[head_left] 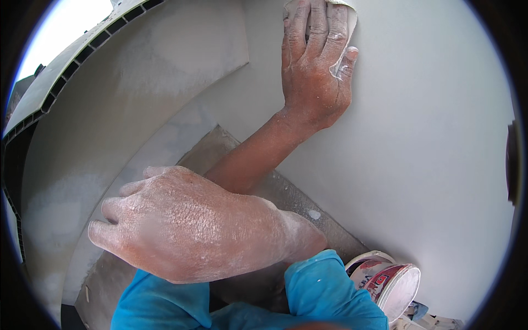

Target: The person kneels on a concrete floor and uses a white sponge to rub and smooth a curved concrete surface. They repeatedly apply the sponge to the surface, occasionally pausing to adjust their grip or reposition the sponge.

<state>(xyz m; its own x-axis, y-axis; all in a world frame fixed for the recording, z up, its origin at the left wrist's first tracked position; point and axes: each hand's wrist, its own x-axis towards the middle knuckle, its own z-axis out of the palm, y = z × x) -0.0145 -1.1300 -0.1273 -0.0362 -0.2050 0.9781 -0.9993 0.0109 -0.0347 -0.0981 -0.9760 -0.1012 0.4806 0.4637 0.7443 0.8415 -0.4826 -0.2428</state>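
Note:
My left hand [318, 69] reaches up and presses flat against a smooth pale wall [418, 143]. Under its fingers lies a folded pale sheet that looks like sandpaper [352, 25], its edge caught between thumb and palm. White dust coats the fingers. Nearer to me, my right hand [187, 225] crosses over my left forearm with its back turned up, also covered in white dust. Its fingers point left and curl downward, away from view. Whatever they may hold is hidden beneath the hand.
A white bucket [400, 291] with red markings stands at the wall's foot, lower right, beside some scraps. At left, a curved grey-white panel [137, 71] bears patchy smears, and a hollow-ribbed board edge [85, 58] arches above it. A dusty grey ledge [308, 203] runs along the wall.

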